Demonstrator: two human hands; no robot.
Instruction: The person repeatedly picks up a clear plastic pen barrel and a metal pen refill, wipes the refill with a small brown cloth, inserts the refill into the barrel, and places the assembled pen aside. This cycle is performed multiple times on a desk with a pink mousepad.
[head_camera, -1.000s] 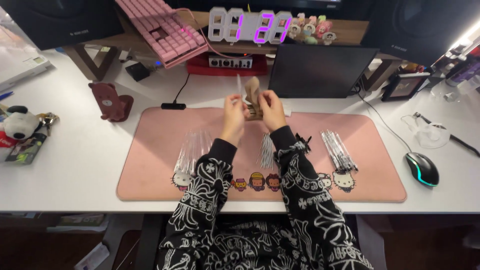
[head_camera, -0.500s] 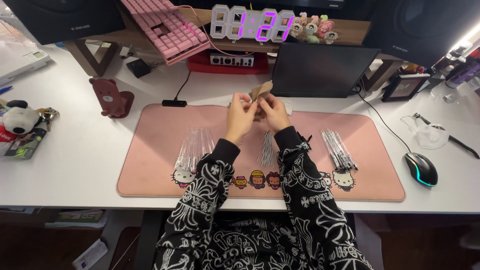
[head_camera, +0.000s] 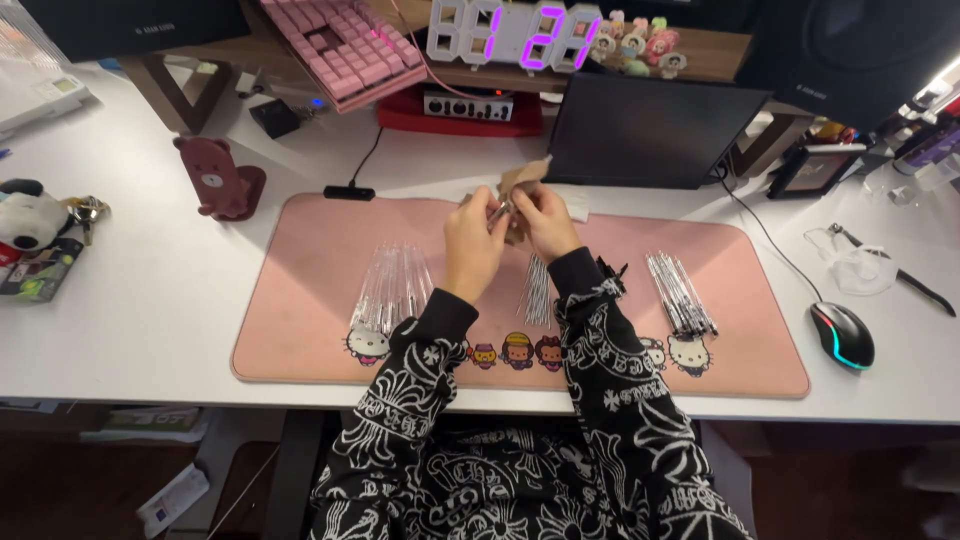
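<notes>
- While both hands meet above the far edge of the pink desk mat (head_camera: 300, 300), the left hand (head_camera: 472, 240) pinches a thin silvery pen part (head_camera: 497, 213) at its tip, fingers closed on it.
- The right hand (head_camera: 540, 218) grips the same small piece together with a tan paper scrap (head_camera: 522, 178), fingers closed.
- The step looks like fitting or wrapping one piece; next calls for steady alignment.
- Clear tubes (head_camera: 390, 285) lie left, thin refills (head_camera: 538, 290) centre, finished pens (head_camera: 680, 292) right.

Small things tucked in the fingers, and stuff cut off at the edges

The thin silvery piece (head_camera: 497, 211) between the left hand (head_camera: 472, 243) and right hand (head_camera: 543, 222) is too tiny to tell. The hands hide part of the tan cardboard piece (head_camera: 524, 178). The top edge cuts off the pink plastic keyboard (head_camera: 335, 50).
</notes>
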